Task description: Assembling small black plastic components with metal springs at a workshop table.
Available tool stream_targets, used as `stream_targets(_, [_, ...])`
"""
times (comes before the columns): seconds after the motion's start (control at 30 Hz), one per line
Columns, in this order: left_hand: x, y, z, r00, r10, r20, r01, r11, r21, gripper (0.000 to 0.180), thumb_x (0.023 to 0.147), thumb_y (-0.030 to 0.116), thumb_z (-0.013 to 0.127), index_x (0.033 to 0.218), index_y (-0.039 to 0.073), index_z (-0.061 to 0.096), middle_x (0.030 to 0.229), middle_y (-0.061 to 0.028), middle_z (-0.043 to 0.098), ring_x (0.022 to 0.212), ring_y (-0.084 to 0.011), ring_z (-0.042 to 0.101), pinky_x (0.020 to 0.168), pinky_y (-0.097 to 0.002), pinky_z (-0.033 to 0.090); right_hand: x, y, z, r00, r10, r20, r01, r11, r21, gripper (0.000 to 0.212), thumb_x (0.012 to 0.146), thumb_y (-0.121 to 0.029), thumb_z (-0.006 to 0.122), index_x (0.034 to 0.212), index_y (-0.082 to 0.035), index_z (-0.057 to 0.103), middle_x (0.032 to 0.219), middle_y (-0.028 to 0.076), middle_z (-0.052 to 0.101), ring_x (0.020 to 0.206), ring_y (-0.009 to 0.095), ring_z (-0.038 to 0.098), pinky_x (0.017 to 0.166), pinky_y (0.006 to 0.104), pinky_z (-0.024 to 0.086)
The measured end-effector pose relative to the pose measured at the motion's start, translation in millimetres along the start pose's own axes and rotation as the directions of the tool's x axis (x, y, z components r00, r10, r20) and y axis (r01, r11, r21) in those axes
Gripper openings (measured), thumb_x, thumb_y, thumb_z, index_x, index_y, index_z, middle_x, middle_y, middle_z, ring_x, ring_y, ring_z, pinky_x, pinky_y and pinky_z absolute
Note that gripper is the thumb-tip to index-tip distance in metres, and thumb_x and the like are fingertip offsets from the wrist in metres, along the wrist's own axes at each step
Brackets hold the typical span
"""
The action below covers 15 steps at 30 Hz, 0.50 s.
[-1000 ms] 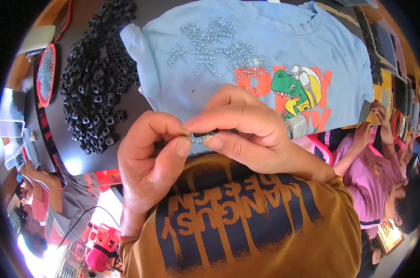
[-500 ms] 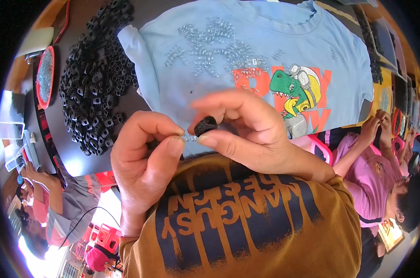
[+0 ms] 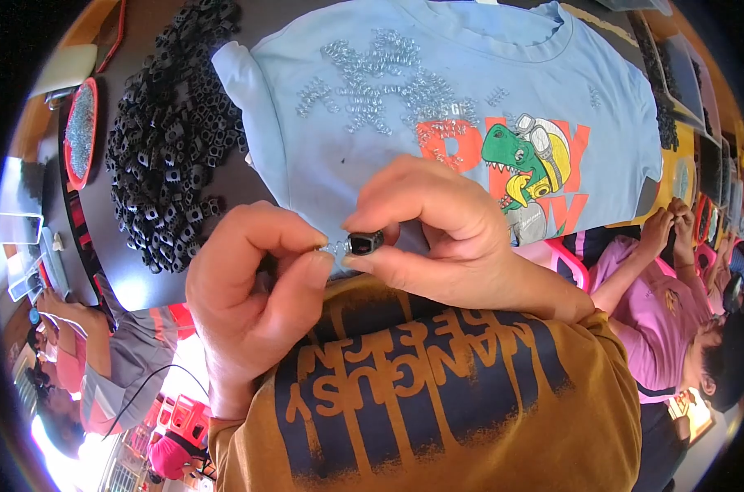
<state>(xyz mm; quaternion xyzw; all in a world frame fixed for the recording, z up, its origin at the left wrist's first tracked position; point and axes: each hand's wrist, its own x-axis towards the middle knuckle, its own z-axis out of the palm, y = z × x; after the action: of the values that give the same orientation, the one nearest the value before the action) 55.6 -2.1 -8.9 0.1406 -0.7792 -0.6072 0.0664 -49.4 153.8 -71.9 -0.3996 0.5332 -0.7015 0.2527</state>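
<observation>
Between thumb and fingertips, my left hand [image 3: 257, 287] pinches a small metal coil spring [image 3: 336, 248]. My right hand [image 3: 441, 234] grips a small black plastic part [image 3: 365, 243], with its dark opening showing between thumb and index finger. The spring's free end meets the black part at its left side; how far it sits inside, I cannot tell. Beyond my hands a light blue T-shirt [image 3: 347, 176] lies spread over the dark table, with many loose springs [image 3: 372, 82] scattered on it. A large heap of similar black plastic parts [image 3: 163, 156] lies to the left.
A red-rimmed dish [image 3: 80, 135] full of springs stands at the far left of the dark table [image 3: 134, 287]. At the right, a person in a pink shirt [image 3: 650, 320] works close by. Another person in grey [image 3: 134, 369] sits at the left.
My right index finger has come down onto the black part, which has turned so its opening shows. My left hand has shifted slightly left and down, still pinching the spring.
</observation>
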Motion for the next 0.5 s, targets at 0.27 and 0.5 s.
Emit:
stream_targets(0.27, [3,13,3,0.990,0.107,0.089,-0.134,0.904,0.405,0.015,0.070,-0.003,0.067,0.080,0.003,0.057,0.063,-0.0037,0.050,0.049,-0.0111,0.047,0.044,-0.0247,0.035,-1,-3,0,1.000,0.018,0.008,-0.018,0.998,-0.058,0.026,0.071,0.005,0.067,0.096,-0.002,0.063,0.089,0.008,0.058,0.071,0.012,0.056,0.057,0.0226,0.044])
stream_targets(0.5, [2,15,5,0.975,0.175,0.134,-0.219,0.833,0.508,0.019,0.067,-0.004,0.067,0.080,0.005,0.056,0.063,-0.0072,0.051,0.050,-0.0214,0.051,0.045,-0.0315,0.038,-1,-4,2,0.999,0.047,0.016,-0.044,0.992,-0.114,0.026,0.070,0.006,0.067,0.095,-0.001,0.063,0.089,0.009,0.058,0.071,0.013,0.057,0.057,0.0232,0.045])
